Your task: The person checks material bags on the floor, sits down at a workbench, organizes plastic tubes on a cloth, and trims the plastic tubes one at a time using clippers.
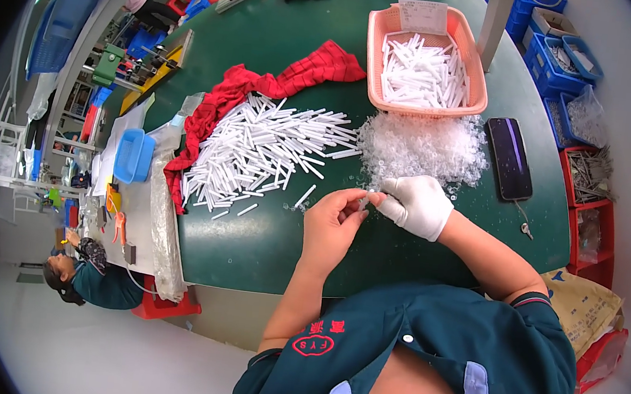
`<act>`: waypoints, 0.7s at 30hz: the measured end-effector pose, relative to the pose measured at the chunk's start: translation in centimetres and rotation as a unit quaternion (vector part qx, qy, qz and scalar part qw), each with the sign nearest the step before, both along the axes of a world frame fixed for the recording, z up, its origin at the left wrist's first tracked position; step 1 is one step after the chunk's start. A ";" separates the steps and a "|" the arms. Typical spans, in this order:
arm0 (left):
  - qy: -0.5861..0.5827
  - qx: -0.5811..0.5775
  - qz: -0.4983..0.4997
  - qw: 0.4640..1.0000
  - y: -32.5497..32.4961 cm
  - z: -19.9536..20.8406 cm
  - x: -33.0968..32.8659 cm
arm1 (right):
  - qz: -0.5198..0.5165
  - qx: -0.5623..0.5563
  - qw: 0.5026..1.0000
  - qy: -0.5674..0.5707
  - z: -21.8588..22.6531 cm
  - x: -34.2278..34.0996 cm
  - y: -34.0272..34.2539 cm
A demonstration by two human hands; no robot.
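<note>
My left hand (pixel 330 228), bare, and my right hand (pixel 418 207), in a white glove with the thumb and fingertips bare, meet over the green table. Their fingertips are pinched together, and whatever is between them is too small to make out. Just beyond my right hand lies a heap of tiny clear plastic pieces (pixel 424 149). To the left spreads a loose pile of short white rods (pixel 258 152), a few lying apart near my left hand. Behind the clear pieces stands a pink plastic basket (pixel 374 67) holding more white rods and a paper slip (pixel 422 16).
A red cloth (pixel 246 84) borders the rod pile. At right lie a black phone (pixel 510 158) and a key (pixel 526 230). Blue bins (pixel 552 68) and red bins (pixel 600 229) flank the table's right edge. A blue tray (pixel 134 156) and a seated co-worker (pixel 107 282) are at left.
</note>
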State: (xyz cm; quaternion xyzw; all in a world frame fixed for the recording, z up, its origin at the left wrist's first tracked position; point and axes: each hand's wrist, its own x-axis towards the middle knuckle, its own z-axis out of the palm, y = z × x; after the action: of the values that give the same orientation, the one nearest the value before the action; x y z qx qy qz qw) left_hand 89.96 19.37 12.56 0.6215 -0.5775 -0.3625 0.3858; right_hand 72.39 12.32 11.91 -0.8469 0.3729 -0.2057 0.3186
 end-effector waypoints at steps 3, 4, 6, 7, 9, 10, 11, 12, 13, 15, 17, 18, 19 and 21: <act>-0.175 -0.170 0.034 0.969 0.1 -0.9 -0.1 | 0.014 0.102 0.991 -0.080 -1.5 0.1 -0.2; -0.174 -0.170 0.036 0.969 0.0 -1.0 -0.1 | 0.022 0.153 0.980 -0.122 -1.8 0.1 -0.2; -0.262 -0.285 0.029 0.922 -0.4 -1.1 0.2 | 0.022 0.235 0.961 -0.147 -1.8 -0.2 -0.7; -0.262 -0.285 0.031 0.922 -0.4 -1.2 0.5 | 0.021 0.315 0.933 -0.171 -1.4 -0.1 -0.9; -0.248 -0.239 0.045 0.938 -0.2 -1.6 1.3 | 0.000 0.346 0.920 -0.187 -0.4 -0.6 -0.7; -0.172 -0.173 0.048 0.969 0.1 -1.7 1.5 | -0.022 0.348 0.917 -0.193 -0.2 -0.8 -0.8; -0.172 -0.173 0.049 0.969 0.2 -1.7 1.4 | -0.044 0.351 0.914 -0.200 -0.1 -1.0 -1.0; -0.143 -0.152 0.057 0.976 0.3 -1.4 1.2 | -0.053 0.306 0.931 -0.191 -0.4 -1.1 -1.3; -0.115 -0.130 0.065 0.983 0.4 -1.3 1.2 | -0.075 0.308 0.921 -0.227 -0.3 -1.1 -1.2; -0.116 -0.125 0.065 0.983 0.4 -1.3 1.5 | -0.088 0.299 0.915 -0.257 0.2 -2.0 -2.0; -0.116 -0.120 0.067 0.984 0.6 -1.4 2.0 | -0.106 0.311 0.896 -0.298 1.5 -2.7 -2.4; -0.124 -0.116 0.063 0.983 0.7 -1.4 2.1 | -0.118 0.306 0.894 -0.306 1.5 -3.1 -2.7; -0.132 -0.113 0.058 0.983 0.8 -1.4 2.2 | -0.129 0.300 0.892 -0.313 1.4 -3.6 -3.0; -0.106 -0.088 0.060 0.989 0.8 -1.2 2.2 | -0.146 0.314 0.883 -0.317 0.7 -4.2 -3.7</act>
State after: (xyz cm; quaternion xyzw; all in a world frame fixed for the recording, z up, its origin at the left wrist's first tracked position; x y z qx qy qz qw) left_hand 92.13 20.21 11.39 0.6535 -0.6067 -0.2188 0.3963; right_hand 68.15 8.65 12.62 -0.5279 0.4162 -0.3792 0.6358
